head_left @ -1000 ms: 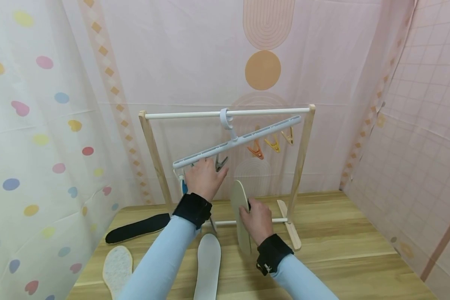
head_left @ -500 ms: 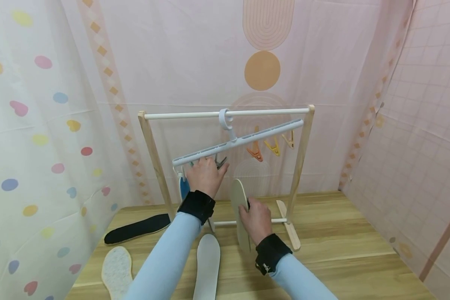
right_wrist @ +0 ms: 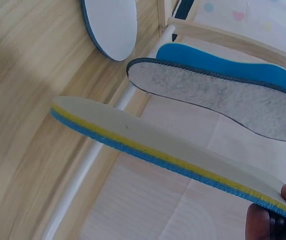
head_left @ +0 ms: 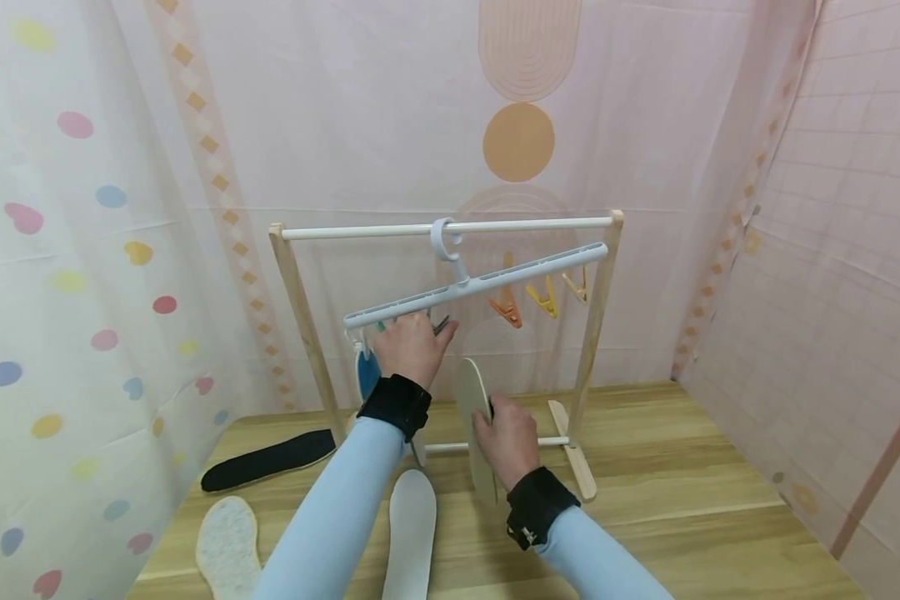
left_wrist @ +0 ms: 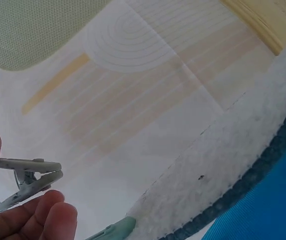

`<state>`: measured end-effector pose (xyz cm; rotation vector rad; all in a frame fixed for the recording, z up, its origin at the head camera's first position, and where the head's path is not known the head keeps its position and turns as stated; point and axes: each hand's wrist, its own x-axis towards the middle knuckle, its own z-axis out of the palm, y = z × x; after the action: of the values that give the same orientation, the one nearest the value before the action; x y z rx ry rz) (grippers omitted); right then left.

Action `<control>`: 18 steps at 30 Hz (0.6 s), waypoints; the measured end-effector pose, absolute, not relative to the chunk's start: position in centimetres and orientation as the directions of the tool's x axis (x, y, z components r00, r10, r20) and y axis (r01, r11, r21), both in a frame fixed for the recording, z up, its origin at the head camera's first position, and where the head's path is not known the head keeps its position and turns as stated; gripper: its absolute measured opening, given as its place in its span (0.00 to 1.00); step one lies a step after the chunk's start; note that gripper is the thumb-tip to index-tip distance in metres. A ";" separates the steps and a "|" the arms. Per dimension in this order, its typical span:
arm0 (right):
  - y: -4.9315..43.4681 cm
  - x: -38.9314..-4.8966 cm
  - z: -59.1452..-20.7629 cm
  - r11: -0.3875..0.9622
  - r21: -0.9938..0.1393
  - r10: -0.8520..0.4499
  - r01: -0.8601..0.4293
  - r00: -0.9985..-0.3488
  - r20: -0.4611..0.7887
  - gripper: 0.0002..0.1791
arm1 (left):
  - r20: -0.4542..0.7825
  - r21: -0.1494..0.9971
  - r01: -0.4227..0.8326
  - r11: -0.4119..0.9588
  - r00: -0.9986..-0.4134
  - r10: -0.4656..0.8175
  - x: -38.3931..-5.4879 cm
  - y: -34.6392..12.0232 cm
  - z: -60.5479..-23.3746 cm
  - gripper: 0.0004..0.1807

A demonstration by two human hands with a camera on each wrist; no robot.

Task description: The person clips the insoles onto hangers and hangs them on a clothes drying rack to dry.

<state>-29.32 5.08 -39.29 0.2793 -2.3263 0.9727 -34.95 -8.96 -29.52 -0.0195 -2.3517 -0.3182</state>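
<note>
My left hand (head_left: 411, 348) is raised under the left half of a pale blue hanger (head_left: 480, 285). Its thumb and fingers pinch a grey clothespin (left_wrist: 30, 181), whose tips look nearly together with nothing between them. Beside it hangs a fleecy white insole (left_wrist: 222, 137), held by a green clothespin (left_wrist: 114, 231); a blue insole (right_wrist: 217, 64) hangs behind that one. Lower and to the right, my right hand (head_left: 512, 442) grips a beige insole (right_wrist: 133, 127) with yellow and blue layers, roughly upright above the table. The palm sides are hidden in the head view.
The hanger hangs tilted from the white rod of a wooden rack (head_left: 598, 350). Orange, yellow (head_left: 543, 298) and cream clothespins hang at its right. On the table (head_left: 682, 500) lie a black insole (head_left: 270, 460), a fleecy insole (head_left: 228, 546) and a grey-white one (head_left: 411, 533).
The hanger has levelled a little: its left end is higher, its right end lower. My left hand stays at the clothespin, and my right hand keeps hold of the beige insole.
</note>
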 end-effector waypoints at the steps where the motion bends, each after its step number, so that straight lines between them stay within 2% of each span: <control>1: 5.0 -29.3 -39.3 0.711 -0.576 0.033 -0.404 -0.799 0.601 0.07 | 0.691 0.226 0.107 0.968 -0.718 -0.081 -35.0 -9.0 -29.5 0.31; 10: 4.7 -29.4 -39.1 0.739 -0.528 0.016 -0.418 -0.773 0.635 0.07 | 0.713 0.235 0.127 0.964 -0.696 -0.082 -35.0 -8.8 -29.1 0.31; 18: 4.4 -29.5 -39.1 0.759 -0.493 0.004 -0.424 -0.756 0.655 0.07 | 0.683 0.268 0.143 0.953 -0.725 -0.083 -34.4 -8.8 -28.5 0.33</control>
<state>-29.46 4.40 -39.07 0.3130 -2.2996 0.8521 -34.42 -8.83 -28.55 -0.0416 -2.3504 -0.3922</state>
